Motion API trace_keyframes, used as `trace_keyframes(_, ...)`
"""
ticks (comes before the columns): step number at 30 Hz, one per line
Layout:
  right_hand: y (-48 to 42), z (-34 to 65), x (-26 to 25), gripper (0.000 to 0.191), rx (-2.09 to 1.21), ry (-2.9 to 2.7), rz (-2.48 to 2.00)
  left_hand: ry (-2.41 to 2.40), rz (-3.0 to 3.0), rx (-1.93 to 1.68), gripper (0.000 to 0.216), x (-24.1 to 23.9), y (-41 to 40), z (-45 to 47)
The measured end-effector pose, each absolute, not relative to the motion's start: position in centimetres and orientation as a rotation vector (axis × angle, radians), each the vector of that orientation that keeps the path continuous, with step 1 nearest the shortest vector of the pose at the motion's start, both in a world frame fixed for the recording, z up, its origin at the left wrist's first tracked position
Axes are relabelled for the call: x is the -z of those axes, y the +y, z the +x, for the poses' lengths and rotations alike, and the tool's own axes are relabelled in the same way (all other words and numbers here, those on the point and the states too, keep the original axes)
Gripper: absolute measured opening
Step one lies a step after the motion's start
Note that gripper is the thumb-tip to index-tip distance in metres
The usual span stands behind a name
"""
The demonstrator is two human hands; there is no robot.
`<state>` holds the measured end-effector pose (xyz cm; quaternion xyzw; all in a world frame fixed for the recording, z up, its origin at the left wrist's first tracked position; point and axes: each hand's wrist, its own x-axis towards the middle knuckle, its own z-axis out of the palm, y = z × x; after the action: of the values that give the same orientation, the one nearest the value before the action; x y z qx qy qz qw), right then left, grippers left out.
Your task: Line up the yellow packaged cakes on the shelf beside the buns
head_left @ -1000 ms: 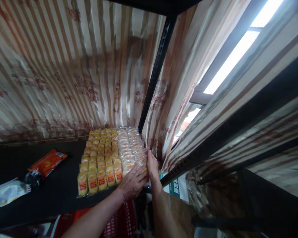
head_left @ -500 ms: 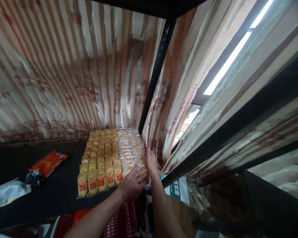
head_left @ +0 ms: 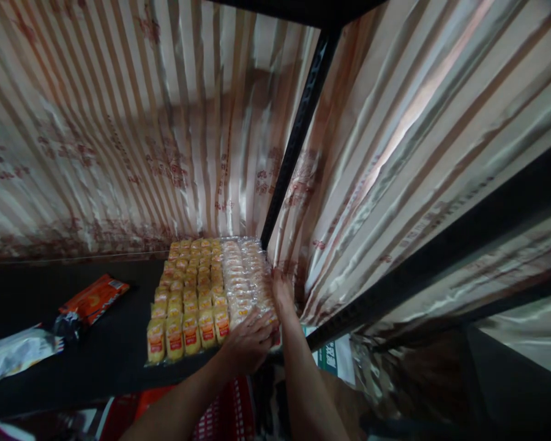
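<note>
A large clear plastic pack of small yellow snack packets (head_left: 202,294) lies on a black shelf (head_left: 101,355), pushed against the right corner post. My left hand (head_left: 250,343) rests on the pack's near right corner with fingers spread flat. My right hand (head_left: 282,293) lies along the pack's right side, fingers stretched out against the wrapping. Both forearms reach up from below.
An orange packet (head_left: 94,300) and a pale plastic bag (head_left: 13,352) lie on the shelf at left. A black upright post (head_left: 298,135) stands behind the pack. Striped curtain fabric (head_left: 119,122) hangs all round. A red crate (head_left: 220,416) sits below the shelf.
The view has swung left, hiding the bright window. My right hand has slid a little farther along the pack's side; my left hand stays on the corner.
</note>
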<state>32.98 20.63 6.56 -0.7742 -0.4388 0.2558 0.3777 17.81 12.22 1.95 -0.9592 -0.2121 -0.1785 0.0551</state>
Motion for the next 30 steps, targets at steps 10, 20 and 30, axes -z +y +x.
trace_keyframes(10, 21.1, 32.7, -5.6, 0.068, -0.642, -1.199, -1.933, -0.629, -2.933, 0.529, 0.038, -1.8, 12.4, 17.8)
trace_keyframes(20, 20.7, 32.7, -5.5, 0.066, -0.633, -1.17, -1.951, -0.64, -2.893, 0.529, 0.039, -1.8, 12.3, 17.9)
trace_keyframes(30, 16.2, 31.1, -8.0, 0.058, -0.187, -1.162, -1.559, -0.645, -2.917, 0.579, 0.039, -1.5, 12.4, 18.0)
